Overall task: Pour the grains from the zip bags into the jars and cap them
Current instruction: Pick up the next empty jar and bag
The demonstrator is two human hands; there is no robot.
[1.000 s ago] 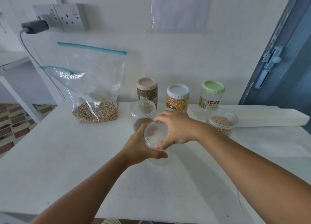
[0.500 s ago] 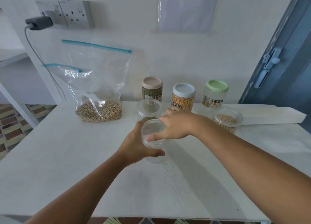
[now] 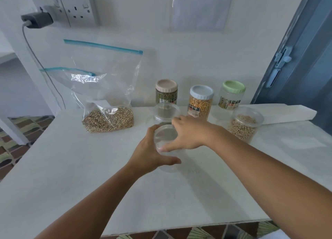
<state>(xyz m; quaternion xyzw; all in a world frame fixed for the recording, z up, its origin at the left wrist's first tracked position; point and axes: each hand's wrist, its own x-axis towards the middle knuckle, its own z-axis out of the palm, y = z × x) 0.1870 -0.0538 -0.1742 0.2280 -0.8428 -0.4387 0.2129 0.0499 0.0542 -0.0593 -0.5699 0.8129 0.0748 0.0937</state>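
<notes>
A clear empty jar (image 3: pixel 168 167) stands mid-table. My left hand (image 3: pixel 149 158) grips its side, thumb across the front. My right hand (image 3: pixel 188 132) reaches over the top and holds the clear lid (image 3: pixel 164 136) at its rim between thumb and fingers. A zip bag (image 3: pixel 107 119) with beige grains in its bottom leans against the wall at the left, zip strip up. Just behind my hands is another clear-lidded jar (image 3: pixel 166 111), contents mostly hidden. To the right stands a clear-lidded jar of beige grains (image 3: pixel 242 127).
Three jars line the wall: pink lid (image 3: pixel 166 90), blue lid with yellow grains (image 3: pixel 201 100), green lid (image 3: pixel 232 93). A white block (image 3: pixel 287 112) lies at the back right. A blue door (image 3: pixel 305 59) is at the right; a socket with a charger (image 3: pixel 37 19) is upper left.
My right hand has turned on the lid, its wrist dropping and fingers swinging toward the far rim. My left hand keeps its hold on the jar.
</notes>
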